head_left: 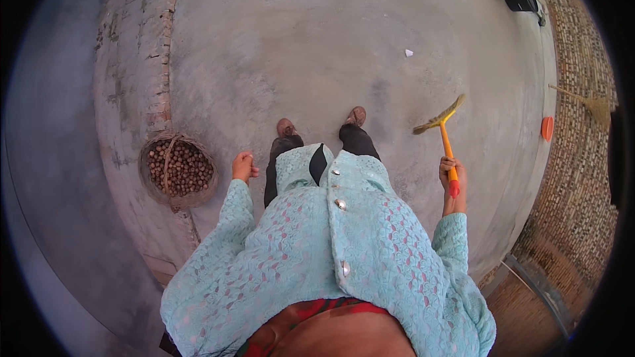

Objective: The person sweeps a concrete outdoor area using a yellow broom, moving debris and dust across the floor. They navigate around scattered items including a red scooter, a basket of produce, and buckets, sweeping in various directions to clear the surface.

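My right hand (454,172) is wrapped round the orange handle of a brush (446,137), near the handle's red end. The brush has a yellow neck and a wide greenish-brown bristle head, held up at its far end, in front of me on the right. On the other side, my left hand (245,167) hangs beside my leg with its fingers curled in, and nothing shows in it. To the left of that hand stands a round wicker basket (147,182) with an arched handle, full of brown walnuts (180,168).
Grey concrete floor (297,46) spreads ahead, with a small white scrap (409,53) on it. A brick edging (165,39) runs along the left. By the brick wall (582,53) at right are a straw broom (595,107), an orange-red container (547,128) and pale and black buckets (521,0).
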Demonstrator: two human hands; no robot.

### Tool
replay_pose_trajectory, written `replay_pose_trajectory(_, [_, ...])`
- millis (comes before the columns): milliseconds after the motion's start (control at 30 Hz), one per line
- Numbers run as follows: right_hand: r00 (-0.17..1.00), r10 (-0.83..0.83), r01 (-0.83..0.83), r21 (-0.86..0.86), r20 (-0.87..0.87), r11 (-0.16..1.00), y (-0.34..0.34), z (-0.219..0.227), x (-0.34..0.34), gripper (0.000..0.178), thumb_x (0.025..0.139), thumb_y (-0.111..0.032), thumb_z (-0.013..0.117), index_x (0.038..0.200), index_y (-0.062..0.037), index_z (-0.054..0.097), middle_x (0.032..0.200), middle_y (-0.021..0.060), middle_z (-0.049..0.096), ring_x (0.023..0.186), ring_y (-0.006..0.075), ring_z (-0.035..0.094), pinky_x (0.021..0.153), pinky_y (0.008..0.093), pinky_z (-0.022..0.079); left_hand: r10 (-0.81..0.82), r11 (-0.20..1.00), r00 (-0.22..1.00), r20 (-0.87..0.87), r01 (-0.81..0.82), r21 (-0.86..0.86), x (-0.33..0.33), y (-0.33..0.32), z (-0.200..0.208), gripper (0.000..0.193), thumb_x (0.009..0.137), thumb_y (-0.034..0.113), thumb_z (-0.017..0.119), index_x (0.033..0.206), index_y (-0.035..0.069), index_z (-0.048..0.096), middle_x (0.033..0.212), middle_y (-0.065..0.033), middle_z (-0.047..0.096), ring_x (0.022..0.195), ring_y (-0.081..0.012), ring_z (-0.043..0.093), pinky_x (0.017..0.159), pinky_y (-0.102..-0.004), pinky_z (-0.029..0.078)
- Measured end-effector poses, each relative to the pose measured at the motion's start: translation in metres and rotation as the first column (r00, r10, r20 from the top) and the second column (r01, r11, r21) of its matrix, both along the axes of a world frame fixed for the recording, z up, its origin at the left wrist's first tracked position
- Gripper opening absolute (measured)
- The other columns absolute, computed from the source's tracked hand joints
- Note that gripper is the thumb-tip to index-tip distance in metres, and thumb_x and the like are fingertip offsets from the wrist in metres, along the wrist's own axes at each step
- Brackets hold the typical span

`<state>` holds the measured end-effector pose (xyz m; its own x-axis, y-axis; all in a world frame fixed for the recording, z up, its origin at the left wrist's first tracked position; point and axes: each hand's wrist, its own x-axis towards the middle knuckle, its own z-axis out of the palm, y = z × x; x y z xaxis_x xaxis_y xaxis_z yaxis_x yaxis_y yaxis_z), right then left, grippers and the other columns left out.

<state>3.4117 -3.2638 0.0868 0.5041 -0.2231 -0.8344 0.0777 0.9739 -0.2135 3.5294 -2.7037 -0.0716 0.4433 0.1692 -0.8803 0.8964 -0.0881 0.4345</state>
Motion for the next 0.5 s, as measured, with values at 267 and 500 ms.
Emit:
replay_pose_trajectory(267, [0.990, 0.142, -0.141, 0.109, -0.001, 0.984, -0.055, -0.120, 0.133, 0.006, 0.072, 0.003, 0.037, 0.078, 0.0054, 0.038, 0.058, 0.0045, 0.040, 0.043, 0.0101, 0.041, 0.041, 0.0182, 0.039, -0.172, 0.929, 0.985, 0.007, 0.160, 0.334, -0.083, -0.014, 0.027, 0.013, 0.076, 0.020, 0.051, 0.077, 0.008, 0.056, 0.060, -0.0028, 0.050, 0.044, -0.0120, 0.047, 0.037, -0.0275, 0.039])
replay_pose_trajectory(500, [0.939, 0.207, -0.293, 0.325, 0.273, 0.899, -0.022, -0.115, 0.241, 0.005, 0.075, 0.000, 0.040, 0.072, -0.0009, 0.037, 0.057, 0.0018, 0.040, 0.044, 0.0078, 0.040, 0.039, 0.0190, 0.038, -0.281, 0.934, 0.959, 0.032, 0.266, 0.237, -0.130, 0.004, -0.046, 0.013, 0.076, 0.020, 0.052, 0.077, 0.007, 0.053, 0.059, -0.0041, 0.050, 0.041, -0.0137, 0.048, 0.036, -0.0281, 0.041])
